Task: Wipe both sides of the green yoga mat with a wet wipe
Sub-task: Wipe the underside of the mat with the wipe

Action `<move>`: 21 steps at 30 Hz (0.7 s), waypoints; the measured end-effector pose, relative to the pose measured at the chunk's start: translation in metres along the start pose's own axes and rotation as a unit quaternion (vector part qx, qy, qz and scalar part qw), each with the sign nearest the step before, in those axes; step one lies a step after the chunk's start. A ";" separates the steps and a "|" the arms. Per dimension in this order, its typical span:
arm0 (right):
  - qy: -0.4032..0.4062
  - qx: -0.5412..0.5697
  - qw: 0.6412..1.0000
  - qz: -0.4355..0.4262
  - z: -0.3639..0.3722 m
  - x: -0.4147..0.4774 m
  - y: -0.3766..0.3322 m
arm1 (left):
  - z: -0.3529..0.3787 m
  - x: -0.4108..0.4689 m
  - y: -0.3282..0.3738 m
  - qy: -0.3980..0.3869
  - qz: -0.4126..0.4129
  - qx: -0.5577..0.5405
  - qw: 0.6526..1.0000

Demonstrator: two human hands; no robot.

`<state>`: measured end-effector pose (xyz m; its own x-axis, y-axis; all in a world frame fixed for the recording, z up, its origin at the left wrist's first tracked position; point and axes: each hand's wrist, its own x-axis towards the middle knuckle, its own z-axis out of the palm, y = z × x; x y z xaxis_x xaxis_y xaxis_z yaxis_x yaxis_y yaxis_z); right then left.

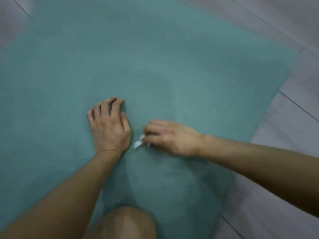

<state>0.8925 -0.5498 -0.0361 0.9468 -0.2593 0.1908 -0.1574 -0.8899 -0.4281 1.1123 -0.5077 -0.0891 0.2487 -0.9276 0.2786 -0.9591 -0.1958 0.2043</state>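
Both forearms reach forward and down from the bottom of the view. The left arm comes from the lower left corner and goes up towards the middle, where the left hand (109, 125) lies palm down on the green yoga mat (155, 54). The right arm comes in from the right edge and crosses to the left, almost level, so that the right hand (170, 138) ends just beside the left one, with a small gap between them. A bare knee (123, 223) shows at the bottom middle, over the mat.

The mat is spread flat on the floor (293, 118) and fills most of the view. Its colour is a dull blue-green and its surface has a fine ribbed texture. Its right edge runs at a slant from the top down to the right forearm, and grey floor boards lie beyond it. A darker shadow falls on the mat below the hands.

The left hand is open, with the fingers (103, 107) a little apart and bent at the tips, pressing on the mat; it holds nothing. The right hand is closed around a small crumpled white wet wipe (138, 144), which sticks out at the left side of the fist and touches the mat. The picture is a little blurred around the right hand, so the fine grip of the fingers cannot be told.
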 end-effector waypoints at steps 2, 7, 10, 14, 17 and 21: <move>0.116 -0.103 0.973 0.170 -0.035 -0.008 0.076 | 0.000 -0.001 0.000 0.001 -0.002 0.001 1.000; 0.207 -0.116 0.880 0.412 -0.044 -0.007 0.101 | -0.002 0.001 0.002 -0.009 -0.007 0.004 1.000; 0.095 -0.013 0.965 0.246 0.002 0.005 0.025 | -0.002 0.000 0.002 -0.001 -0.007 0.001 1.000; 0.120 -0.024 0.955 0.270 -0.018 0.007 0.036 | -0.002 0.000 0.003 0.001 -0.011 -0.003 1.000; 0.132 -0.043 0.937 0.319 -0.024 0.008 0.045 | -0.003 0.000 0.004 -0.001 -0.013 -0.003 1.000; 0.121 -0.035 0.944 0.306 -0.009 0.013 0.041 | -0.003 0.001 0.004 -0.003 -0.014 -0.002 1.000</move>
<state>0.8958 -0.5926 -0.0435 0.5818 -0.8033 0.1274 -0.6799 -0.5662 -0.4660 1.1092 -0.5085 -0.0856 0.2748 -0.9238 0.2667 -0.9513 -0.2209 0.2149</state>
